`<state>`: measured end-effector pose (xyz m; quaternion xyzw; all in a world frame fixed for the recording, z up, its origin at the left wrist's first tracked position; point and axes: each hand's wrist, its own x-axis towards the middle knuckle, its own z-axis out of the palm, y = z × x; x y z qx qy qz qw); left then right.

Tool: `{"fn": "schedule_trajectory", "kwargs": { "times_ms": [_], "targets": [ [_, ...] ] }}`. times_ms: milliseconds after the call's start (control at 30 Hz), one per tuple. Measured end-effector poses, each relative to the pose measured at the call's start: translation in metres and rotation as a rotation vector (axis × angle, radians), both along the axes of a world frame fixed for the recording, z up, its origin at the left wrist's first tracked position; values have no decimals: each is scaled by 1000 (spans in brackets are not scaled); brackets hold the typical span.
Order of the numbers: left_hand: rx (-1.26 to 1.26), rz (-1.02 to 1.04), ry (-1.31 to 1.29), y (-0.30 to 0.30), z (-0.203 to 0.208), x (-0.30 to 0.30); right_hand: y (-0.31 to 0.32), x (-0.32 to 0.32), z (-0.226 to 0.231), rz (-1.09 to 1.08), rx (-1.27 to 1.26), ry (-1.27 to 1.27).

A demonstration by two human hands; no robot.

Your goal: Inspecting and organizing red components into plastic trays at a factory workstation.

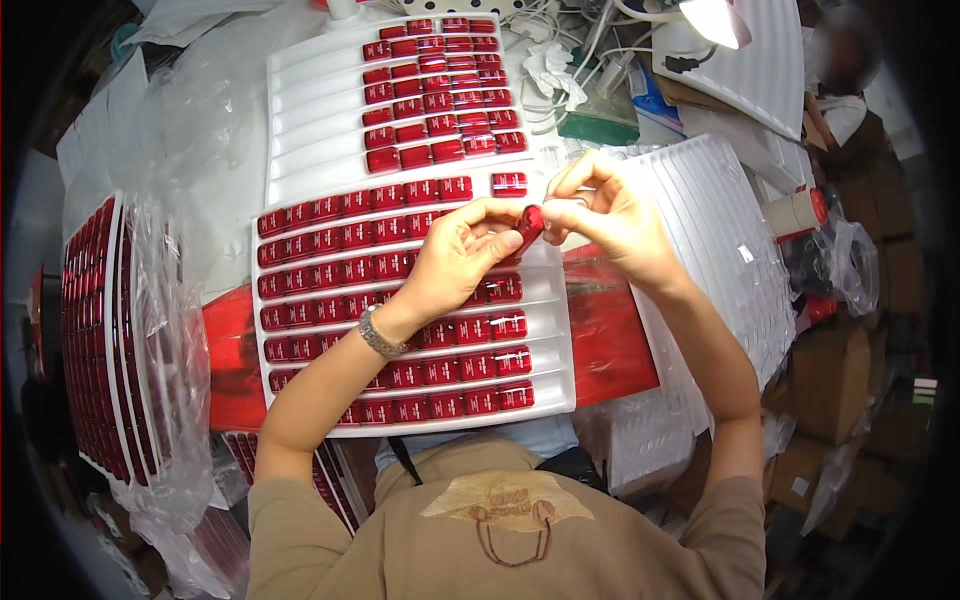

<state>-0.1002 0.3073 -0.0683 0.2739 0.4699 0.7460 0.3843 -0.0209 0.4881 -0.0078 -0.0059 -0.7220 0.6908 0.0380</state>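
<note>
My left hand (452, 257) pinches a small shiny red case (530, 228) between thumb and fingers, tilted, above the near white tray (548, 350). Close by its upper end, my right hand (618, 222) has thumb and fingers pressed together; what lies between them, if anything, is too small to make out. Similar red cases (355, 233) with pale print lie in rows in the tray's grooves, partly hidden under my left forearm. In the top row, one red case (509, 184) sits apart at the right end, past a gap.
Behind is a second white ribbed tray (315, 110), its right half holding red cases. Stacked ribbed trays (700, 260) stand at the right, and filled trays in clear plastic (95, 340) at the left. Cables (560, 30) and a lit lamp (715, 22) are at the back.
</note>
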Motion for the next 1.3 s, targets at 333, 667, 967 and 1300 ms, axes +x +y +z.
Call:
{"fn": "schedule_trajectory", "kwargs": {
  "times_ms": [333, 667, 967, 1300],
  "targets": [
    [151, -109, -64, 1, 6, 16, -29, 7, 24, -54, -353, 154],
    [-32, 131, 437, 6, 7, 3, 105, 15, 26, -122, 553, 281],
    [-429, 344, 1448, 27, -28, -15, 235, 41, -35, -532, 1717, -320],
    [-393, 127, 864, -3, -6, 9, 33, 30, 15, -211, 246, 217]
  ]
}}
